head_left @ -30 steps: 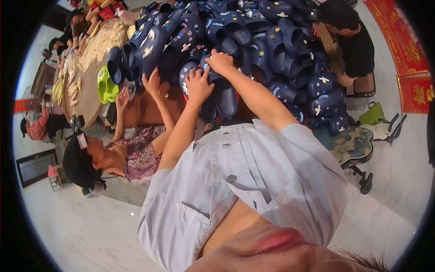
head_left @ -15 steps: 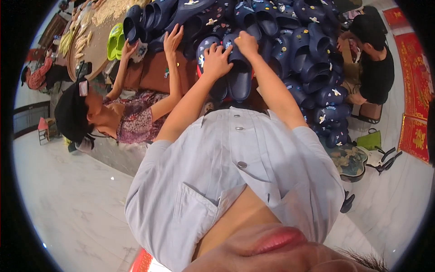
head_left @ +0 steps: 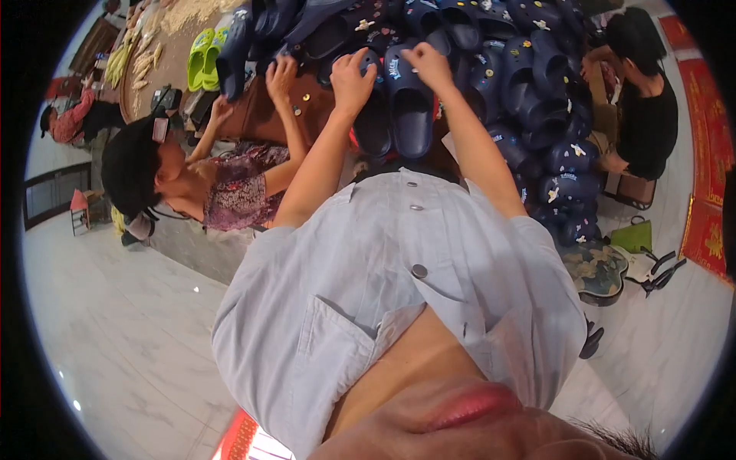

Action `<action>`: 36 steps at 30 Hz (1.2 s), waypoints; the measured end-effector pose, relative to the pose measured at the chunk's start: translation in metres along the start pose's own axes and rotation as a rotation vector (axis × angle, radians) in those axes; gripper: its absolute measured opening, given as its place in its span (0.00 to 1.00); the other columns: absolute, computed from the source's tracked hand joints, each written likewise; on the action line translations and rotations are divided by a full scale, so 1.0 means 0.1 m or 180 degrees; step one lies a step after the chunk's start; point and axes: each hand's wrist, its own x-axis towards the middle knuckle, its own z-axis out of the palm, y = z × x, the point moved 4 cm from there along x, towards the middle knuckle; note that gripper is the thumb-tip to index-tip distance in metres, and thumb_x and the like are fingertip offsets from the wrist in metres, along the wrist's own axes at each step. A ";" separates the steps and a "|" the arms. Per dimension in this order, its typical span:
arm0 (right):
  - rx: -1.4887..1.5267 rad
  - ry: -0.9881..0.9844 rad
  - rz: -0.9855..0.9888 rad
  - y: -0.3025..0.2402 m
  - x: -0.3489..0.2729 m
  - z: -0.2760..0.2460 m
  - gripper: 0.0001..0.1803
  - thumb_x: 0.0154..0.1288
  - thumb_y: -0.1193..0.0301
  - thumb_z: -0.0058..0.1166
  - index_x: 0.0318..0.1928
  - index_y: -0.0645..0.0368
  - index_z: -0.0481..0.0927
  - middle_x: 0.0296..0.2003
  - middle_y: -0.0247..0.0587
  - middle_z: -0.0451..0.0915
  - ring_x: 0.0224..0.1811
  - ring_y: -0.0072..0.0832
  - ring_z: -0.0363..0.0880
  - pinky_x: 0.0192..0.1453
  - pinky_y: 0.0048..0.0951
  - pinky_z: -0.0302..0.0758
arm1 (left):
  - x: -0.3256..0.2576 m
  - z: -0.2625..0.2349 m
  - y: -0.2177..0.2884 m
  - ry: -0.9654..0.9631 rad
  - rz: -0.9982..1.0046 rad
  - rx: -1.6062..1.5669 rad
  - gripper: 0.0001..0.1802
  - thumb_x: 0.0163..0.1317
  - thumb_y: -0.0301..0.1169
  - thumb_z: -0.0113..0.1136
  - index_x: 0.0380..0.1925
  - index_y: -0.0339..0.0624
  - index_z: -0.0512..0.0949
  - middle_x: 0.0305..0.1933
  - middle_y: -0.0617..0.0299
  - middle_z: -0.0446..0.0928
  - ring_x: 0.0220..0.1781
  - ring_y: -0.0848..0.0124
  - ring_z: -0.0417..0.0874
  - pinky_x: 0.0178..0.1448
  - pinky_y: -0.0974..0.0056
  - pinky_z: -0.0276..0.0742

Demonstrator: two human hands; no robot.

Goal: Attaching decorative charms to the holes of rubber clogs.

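Both of the person's arms are reaching up and away from the body toward a big heap of dark navy clogs [head_left: 537, 92]. The left hand [head_left: 351, 75] is curling over the heel end of 1 navy clog [head_left: 373, 115], fingers bent and gripping its back rim — likely steadying it so it is not sliding off the pile edge. The right hand [head_left: 429, 65] is sitting at the top of a second navy clog [head_left: 412, 103] lying just beside the first, sole toward the camera; fingers are pinched narrow at the strap end, but whether they are holding a small charm or just the strap — cannot tell, too small. The 2 clogs are lying side by side, touching, toes pointing toward the person's chest, which is putting them as a pair within easy reach of both hands.

A co-worker in a black cap [head_left: 130, 165] and patterned top is sitting to the left, 1 hand [head_left: 282, 77] raised to the same brown table [head_left: 261, 115]. A pair of lime green clogs [head_left: 201, 54] is lying further left. Another person in a black top [head_left: 648, 123] is sitting on the right, beside the heap. The light grey shirt [head_left: 399, 291] is filling the lower frame.
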 end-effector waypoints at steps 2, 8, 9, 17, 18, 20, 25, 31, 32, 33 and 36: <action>-0.0953 -0.0397 0.0088 -0.35 -0.11 0.07 0.33 0.53 0.40 0.55 0.47 0.54 0.74 0.40 0.57 0.81 0.46 0.54 0.79 0.48 0.48 0.74 | -0.07 -0.01 0.17 0.0041 0.0014 0.0741 0.26 0.51 0.44 0.62 0.50 0.47 0.76 0.48 0.51 0.77 0.57 0.51 0.71 0.56 0.49 0.67; -0.1863 -0.0682 -0.0183 -0.61 -0.16 0.25 0.35 0.51 0.48 0.63 0.50 0.61 0.71 0.43 0.53 0.81 0.46 0.45 0.82 0.49 0.42 0.76 | -0.31 0.06 0.15 -0.1027 -0.0014 0.1206 0.43 0.50 0.59 0.61 0.61 0.45 0.66 0.60 0.44 0.65 0.66 0.43 0.59 0.59 0.39 0.63; -0.1871 -0.0720 -0.0172 -0.62 -0.15 0.25 0.34 0.51 0.49 0.63 0.50 0.62 0.71 0.43 0.53 0.81 0.46 0.44 0.82 0.49 0.42 0.76 | -0.31 0.04 0.15 -0.1156 0.0017 0.1177 0.46 0.48 0.62 0.62 0.61 0.44 0.65 0.61 0.42 0.64 0.66 0.42 0.58 0.59 0.38 0.64; -0.1752 -0.0917 -0.0339 -0.61 -0.11 0.34 0.29 0.56 0.59 0.59 0.51 0.64 0.66 0.42 0.56 0.81 0.45 0.48 0.81 0.48 0.45 0.76 | -0.31 0.09 0.25 -0.1557 0.0055 0.1317 0.50 0.40 0.61 0.68 0.60 0.45 0.66 0.63 0.38 0.60 0.66 0.40 0.59 0.58 0.39 0.65; -0.1749 -0.0933 -0.0357 -0.61 -0.12 0.35 0.29 0.56 0.59 0.59 0.51 0.64 0.66 0.42 0.56 0.81 0.45 0.48 0.81 0.48 0.45 0.76 | -0.32 0.08 0.26 -0.1436 0.0082 0.1325 0.49 0.40 0.59 0.69 0.60 0.45 0.66 0.63 0.38 0.61 0.65 0.40 0.60 0.57 0.39 0.65; -0.1642 -0.0866 -0.0464 -0.61 -0.13 0.36 0.24 0.59 0.61 0.56 0.49 0.63 0.68 0.41 0.56 0.81 0.45 0.47 0.81 0.47 0.44 0.76 | -0.32 0.09 0.25 -0.1418 0.0082 0.1314 0.48 0.40 0.58 0.70 0.59 0.45 0.67 0.63 0.37 0.61 0.65 0.40 0.61 0.57 0.39 0.65; -0.1754 -0.0885 -0.1018 -0.60 -0.18 0.35 0.18 0.60 0.64 0.51 0.47 0.60 0.69 0.37 0.57 0.81 0.42 0.50 0.81 0.44 0.47 0.76 | -0.34 0.08 0.28 -0.1218 0.0255 0.1317 0.47 0.38 0.56 0.71 0.56 0.41 0.70 0.59 0.41 0.63 0.62 0.45 0.63 0.53 0.40 0.67; 0.0403 -0.0452 -0.1177 -0.15 0.07 0.21 0.11 0.59 0.66 0.45 0.31 0.58 0.79 0.25 0.47 0.80 0.28 0.41 0.80 0.33 0.37 0.74 | -0.32 0.09 0.27 -0.1148 0.0202 0.1342 0.47 0.37 0.56 0.71 0.56 0.42 0.70 0.60 0.42 0.62 0.62 0.45 0.63 0.52 0.42 0.66; 0.0968 -0.0562 -0.0996 -0.07 0.06 0.18 0.12 0.59 0.66 0.44 0.29 0.59 0.79 0.22 0.42 0.79 0.23 0.35 0.78 0.27 0.32 0.72 | -0.34 0.06 0.26 -0.1171 0.0145 0.1325 0.47 0.36 0.57 0.71 0.56 0.42 0.70 0.60 0.42 0.62 0.61 0.46 0.63 0.52 0.42 0.66; 0.1764 -0.0749 -0.0383 0.00 0.04 0.15 0.12 0.60 0.66 0.45 0.28 0.59 0.78 0.20 0.39 0.76 0.20 0.31 0.75 0.23 0.28 0.67 | -0.34 0.05 0.28 -0.1222 0.0138 0.1358 0.49 0.36 0.59 0.70 0.57 0.42 0.70 0.59 0.43 0.62 0.61 0.46 0.63 0.52 0.43 0.66; 0.3648 -0.0901 0.0471 0.29 -0.07 0.06 0.12 0.63 0.65 0.46 0.25 0.57 0.75 0.21 0.38 0.75 0.15 0.26 0.72 0.15 0.22 0.59 | -0.31 0.00 0.25 -0.1270 0.0133 0.0948 0.48 0.40 0.60 0.68 0.61 0.49 0.67 0.61 0.42 0.63 0.63 0.46 0.63 0.56 0.42 0.65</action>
